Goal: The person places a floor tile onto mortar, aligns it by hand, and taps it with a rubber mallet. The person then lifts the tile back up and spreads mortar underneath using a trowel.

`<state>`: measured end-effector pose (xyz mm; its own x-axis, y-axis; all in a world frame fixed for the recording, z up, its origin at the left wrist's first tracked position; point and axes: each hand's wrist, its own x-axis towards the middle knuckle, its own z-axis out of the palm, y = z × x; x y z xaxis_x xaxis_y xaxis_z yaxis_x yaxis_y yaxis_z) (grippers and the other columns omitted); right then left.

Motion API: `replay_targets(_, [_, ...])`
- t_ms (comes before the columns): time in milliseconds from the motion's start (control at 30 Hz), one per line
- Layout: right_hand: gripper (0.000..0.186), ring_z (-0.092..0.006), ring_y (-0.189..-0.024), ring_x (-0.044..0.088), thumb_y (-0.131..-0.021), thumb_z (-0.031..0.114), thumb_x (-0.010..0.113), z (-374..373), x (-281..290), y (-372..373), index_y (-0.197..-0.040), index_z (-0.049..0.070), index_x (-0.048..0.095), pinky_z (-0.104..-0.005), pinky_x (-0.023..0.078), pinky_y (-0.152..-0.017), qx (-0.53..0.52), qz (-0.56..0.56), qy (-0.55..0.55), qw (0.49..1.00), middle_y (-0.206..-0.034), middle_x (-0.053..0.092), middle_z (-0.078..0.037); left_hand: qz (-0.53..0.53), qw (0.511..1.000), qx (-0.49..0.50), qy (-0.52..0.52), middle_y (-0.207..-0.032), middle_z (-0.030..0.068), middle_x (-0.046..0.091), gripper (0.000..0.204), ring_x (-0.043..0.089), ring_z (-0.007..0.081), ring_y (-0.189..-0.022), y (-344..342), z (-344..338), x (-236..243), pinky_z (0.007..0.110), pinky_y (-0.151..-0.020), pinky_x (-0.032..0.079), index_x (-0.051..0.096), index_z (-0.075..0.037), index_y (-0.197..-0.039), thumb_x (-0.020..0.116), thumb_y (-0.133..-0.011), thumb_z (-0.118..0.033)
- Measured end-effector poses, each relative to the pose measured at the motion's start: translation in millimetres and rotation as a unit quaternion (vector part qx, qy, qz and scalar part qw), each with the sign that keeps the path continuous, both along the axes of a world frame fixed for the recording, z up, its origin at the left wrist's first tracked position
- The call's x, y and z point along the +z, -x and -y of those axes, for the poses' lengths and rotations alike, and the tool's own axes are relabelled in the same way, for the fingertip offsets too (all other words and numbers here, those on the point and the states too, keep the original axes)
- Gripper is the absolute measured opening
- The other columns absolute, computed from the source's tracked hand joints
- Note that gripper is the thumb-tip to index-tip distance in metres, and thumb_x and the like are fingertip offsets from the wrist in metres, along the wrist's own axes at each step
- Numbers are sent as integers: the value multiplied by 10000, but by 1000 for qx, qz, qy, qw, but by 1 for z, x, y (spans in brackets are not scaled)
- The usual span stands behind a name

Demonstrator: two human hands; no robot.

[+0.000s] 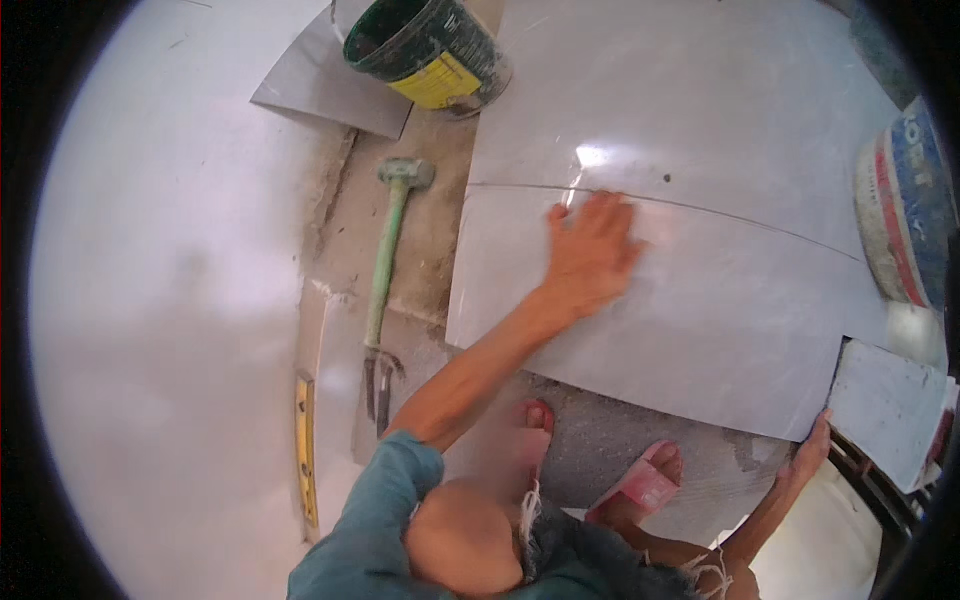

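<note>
The near floor tile point(690, 310), a smooth, glossy grey slab, lies in front of the crouching person; its far edge meets the far tile point(700, 90) along a thin, dark seam. The left hand point(592, 250), palm down and fingers spread wide, rests on the near tile just short of this seam. The right hand point(808, 455) is at the near right corner; whether its fingers close on the edge cannot be told. Along the near edge runs open, rough grey floor point(600, 430), where the pink sandals point(655, 487) stand. Beside the left edge, a bare strip holds a long-handled hammer point(388, 250) with a blocky head and, at its handle's end, metal pincers point(380, 385). Beyond stands a dark green, tapered bucket point(425, 55) with a yellow label. The right side is tighter: a scuffed white-and-blue bucket point(905, 205) and a flat pale slab point(885, 405) crowd that edge. A narrow yellow level point(306, 450) lies far left.
</note>
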<state>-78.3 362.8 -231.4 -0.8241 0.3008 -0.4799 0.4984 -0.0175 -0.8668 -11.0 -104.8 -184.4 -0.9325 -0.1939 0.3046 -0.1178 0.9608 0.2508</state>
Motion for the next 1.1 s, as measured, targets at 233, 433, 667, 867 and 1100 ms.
replay_targets(233, [615,-267,-1168,527,-956,388,558,3,-8,5,-1324,-96,468,-362,398,-1013,4,12,-7,1000,-1318,532,-160,-45,855,483,-181,-835,141,597,124,573,323,-821,-266,82,25,414,-763,454,629,-31,-896,660,-856,-144])
replay_targets(433, [712,-297,-1189,510,-932,448,583,-27,-28,10,-1357,-98,413,-398,406,-1011,3,19,7,1000,-1361,488,-179,10,863,492,-116,-1047,160,612,193,575,296,-962,-369,75,-6,384,-823,451,635,-30,-975,667,-858,-180])
replay_targets(667, [648,-285,-1256,458,-963,407,545,-22,-23,13,-1392,-52,384,-412,405,-1033,26,-5,71,997,-1405,446,-181,205,911,344,-93,-1165,134,584,259,511,331,-1109,-430,-12,-62,458,-880,374,650,-58,-1004,649,-814,-234])
replay_targets(867, [629,-277,-1224,467,-962,434,533,-65,-21,23,-1385,-13,403,-421,401,-1033,196,-68,0,978,-1392,460,-149,25,771,439,-460,-923,151,652,311,615,306,-868,-342,52,-6,386,-751,460,671,3,-931,626,-881,-301])
replay_targets(1100, [555,-280,-1128,543,-955,392,567,-11,-12,17,-1329,-9,484,-436,453,-944,-16,3,59,998,-1279,553,-128,139,778,334,-513,-734,109,641,388,602,191,-701,-251,64,15,334,-668,488,663,23,-898,627,-907,-363])
